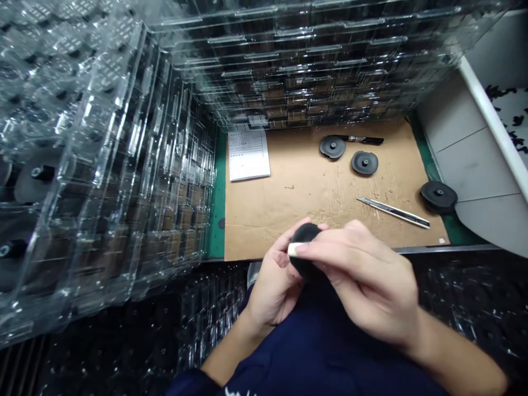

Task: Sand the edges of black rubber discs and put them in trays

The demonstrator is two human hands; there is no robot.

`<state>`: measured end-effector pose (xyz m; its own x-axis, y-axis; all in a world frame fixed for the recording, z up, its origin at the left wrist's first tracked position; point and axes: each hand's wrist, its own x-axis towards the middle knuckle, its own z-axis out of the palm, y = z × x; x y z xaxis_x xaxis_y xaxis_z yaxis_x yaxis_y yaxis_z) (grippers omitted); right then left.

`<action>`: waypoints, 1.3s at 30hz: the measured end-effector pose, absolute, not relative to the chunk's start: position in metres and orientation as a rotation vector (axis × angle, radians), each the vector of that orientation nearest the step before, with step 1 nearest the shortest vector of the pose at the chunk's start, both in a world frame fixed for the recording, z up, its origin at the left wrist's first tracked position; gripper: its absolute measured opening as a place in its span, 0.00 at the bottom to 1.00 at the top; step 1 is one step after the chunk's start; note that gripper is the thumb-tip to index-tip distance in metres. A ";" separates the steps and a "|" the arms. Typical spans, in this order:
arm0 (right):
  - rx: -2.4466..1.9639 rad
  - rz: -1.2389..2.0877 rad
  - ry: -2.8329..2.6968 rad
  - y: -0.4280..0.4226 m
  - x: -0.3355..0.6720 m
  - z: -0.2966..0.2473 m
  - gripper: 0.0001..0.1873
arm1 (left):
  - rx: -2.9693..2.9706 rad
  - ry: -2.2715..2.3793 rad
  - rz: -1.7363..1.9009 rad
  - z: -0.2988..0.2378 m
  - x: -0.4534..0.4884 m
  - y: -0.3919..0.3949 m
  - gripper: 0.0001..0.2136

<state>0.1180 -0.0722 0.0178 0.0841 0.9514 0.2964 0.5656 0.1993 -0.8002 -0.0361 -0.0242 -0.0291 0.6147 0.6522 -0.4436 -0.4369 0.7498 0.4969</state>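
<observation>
A round black moulded disc (305, 247) stands edge-on between both hands, gripped by the curled left hand (272, 280) and closed right hand (358, 280)

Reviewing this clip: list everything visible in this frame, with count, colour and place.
stacked clear plastic trays: many, transparent, left and far side, black parts inside
corrugated cardboard sheet: one, tan, centre
green mat: one, green, beneath the cardboard
printed paper sheet: one, white, on cardboard's far-left corner
round hubbed discs: three, black, two on cardboard, one at its right edge
slim pen-like tool: one, black, under a disc
snap-off utility knife: one, silver and black, on cardboard
black round part: one, black, between the hands
left hand: one, holding it
right hand: one, holding it
navy garment: one, dark blue, below the hands
</observation>
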 end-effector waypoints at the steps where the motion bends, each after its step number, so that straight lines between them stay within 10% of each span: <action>1: -1.470 0.591 -1.614 -0.073 0.118 0.018 0.16 | 0.363 0.652 0.640 -0.029 -0.036 -0.023 0.23; 20: -1.914 1.012 -1.214 -0.091 0.135 -0.093 0.11 | 0.214 0.641 0.621 -0.039 -0.051 -0.014 0.22; 39: -1.369 0.494 -1.700 -0.046 0.100 -0.002 0.14 | 0.413 0.742 0.651 -0.033 -0.038 -0.014 0.21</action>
